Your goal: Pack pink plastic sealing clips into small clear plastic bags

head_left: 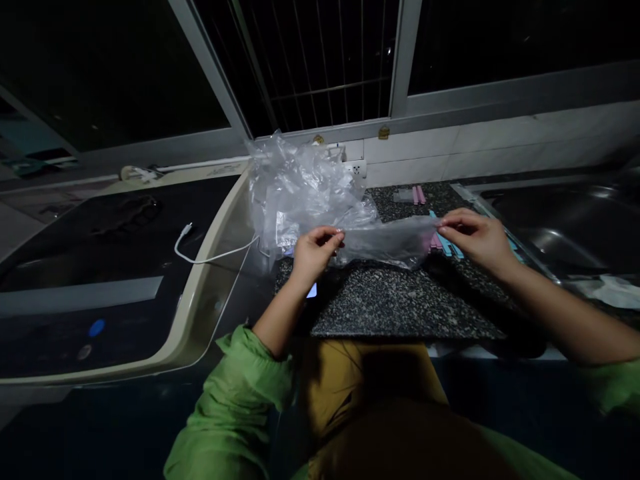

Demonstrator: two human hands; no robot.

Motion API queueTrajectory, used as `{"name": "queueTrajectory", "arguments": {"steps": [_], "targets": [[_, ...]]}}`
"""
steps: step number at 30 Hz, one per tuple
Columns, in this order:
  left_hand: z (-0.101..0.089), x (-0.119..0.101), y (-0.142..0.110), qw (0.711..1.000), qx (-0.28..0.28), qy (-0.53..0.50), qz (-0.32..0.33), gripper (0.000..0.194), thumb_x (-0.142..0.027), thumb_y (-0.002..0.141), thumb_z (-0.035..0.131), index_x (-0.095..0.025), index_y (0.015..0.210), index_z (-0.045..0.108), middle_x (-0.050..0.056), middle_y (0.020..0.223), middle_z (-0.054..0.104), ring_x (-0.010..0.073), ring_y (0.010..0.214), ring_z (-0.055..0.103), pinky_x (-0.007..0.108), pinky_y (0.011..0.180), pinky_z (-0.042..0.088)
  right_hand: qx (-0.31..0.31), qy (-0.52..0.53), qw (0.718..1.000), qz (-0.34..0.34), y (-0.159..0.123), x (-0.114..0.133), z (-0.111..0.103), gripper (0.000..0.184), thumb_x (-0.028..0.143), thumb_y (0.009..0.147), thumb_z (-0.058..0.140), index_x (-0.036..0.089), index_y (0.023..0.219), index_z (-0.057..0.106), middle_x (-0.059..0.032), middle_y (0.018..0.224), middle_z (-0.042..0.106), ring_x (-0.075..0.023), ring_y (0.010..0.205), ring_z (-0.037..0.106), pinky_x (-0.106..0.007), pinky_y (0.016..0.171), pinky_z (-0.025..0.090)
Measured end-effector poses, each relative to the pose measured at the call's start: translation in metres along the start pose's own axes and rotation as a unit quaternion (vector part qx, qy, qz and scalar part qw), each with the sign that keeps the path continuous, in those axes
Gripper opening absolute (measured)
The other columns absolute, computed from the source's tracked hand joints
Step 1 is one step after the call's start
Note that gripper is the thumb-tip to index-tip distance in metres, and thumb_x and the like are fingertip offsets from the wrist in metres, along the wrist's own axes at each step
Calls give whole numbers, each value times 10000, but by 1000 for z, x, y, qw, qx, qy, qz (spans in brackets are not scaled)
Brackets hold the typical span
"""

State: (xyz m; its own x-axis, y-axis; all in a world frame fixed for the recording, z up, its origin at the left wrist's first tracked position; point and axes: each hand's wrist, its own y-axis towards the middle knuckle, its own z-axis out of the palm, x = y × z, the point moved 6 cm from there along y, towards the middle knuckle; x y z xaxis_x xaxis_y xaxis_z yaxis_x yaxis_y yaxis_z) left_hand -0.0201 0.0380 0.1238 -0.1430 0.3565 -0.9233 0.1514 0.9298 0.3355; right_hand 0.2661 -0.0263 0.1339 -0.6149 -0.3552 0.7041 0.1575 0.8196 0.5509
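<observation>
A clear plastic bag point(387, 241) is stretched sideways above the speckled countertop point(380, 307). My left hand point(316, 252) pinches its left corner, and my right hand point(473, 239) pinches the right one between thumb and fingers. Behind my left hand rises a big crumpled heap of clear plastic bags point(305, 187). Pink and light blue strips point(453, 249), perhaps bag clips, lie on the counter beside my right hand, partly covered by the held bag. Farther back lie two more pink strips point(419, 195) next to a small clear packet.
On the left stands a washing machine point(200, 287) with a dark lid; a white cable point(220, 257) crosses its edge. A steel sink point(565, 227) is on the right, with a white crumpled item point(617, 292) near it. A socket strip point(356, 168) sits by the tiled wall.
</observation>
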Motion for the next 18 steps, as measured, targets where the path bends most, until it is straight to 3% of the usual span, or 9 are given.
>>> {"name": "queueTrajectory", "arguments": {"steps": [3,9,13,18], "targets": [[3,9,-36,995,13,68,75,66,-245,701,642,-187,679,665,42,830,674,150,810,604,285,752,470,20,-14,1000,-7,-37,-10,3,167,423,715,610,261,694,646,-54,801,619,-225,791,588,-406,744,471],[20,61,-89,982,64,159,73,71,-163,719,625,-204,696,679,41,841,644,168,832,581,326,776,465,88,-47,994,34,-98,-51,22,222,467,741,575,266,696,658,-64,804,623,-228,785,592,-408,742,485],[27,85,-106,968,84,232,48,89,-134,715,629,-206,683,671,35,830,637,178,842,557,340,789,457,129,-88,987,35,-113,-64,31,222,439,749,557,255,673,655,-66,761,638,-231,758,596,-407,725,483],[26,92,-112,959,88,269,26,110,-134,737,600,-203,669,653,42,882,631,188,891,543,358,822,453,190,-123,974,30,-109,-67,31,178,390,744,545,265,740,671,-63,789,662,-250,786,608,-422,740,480]]}}
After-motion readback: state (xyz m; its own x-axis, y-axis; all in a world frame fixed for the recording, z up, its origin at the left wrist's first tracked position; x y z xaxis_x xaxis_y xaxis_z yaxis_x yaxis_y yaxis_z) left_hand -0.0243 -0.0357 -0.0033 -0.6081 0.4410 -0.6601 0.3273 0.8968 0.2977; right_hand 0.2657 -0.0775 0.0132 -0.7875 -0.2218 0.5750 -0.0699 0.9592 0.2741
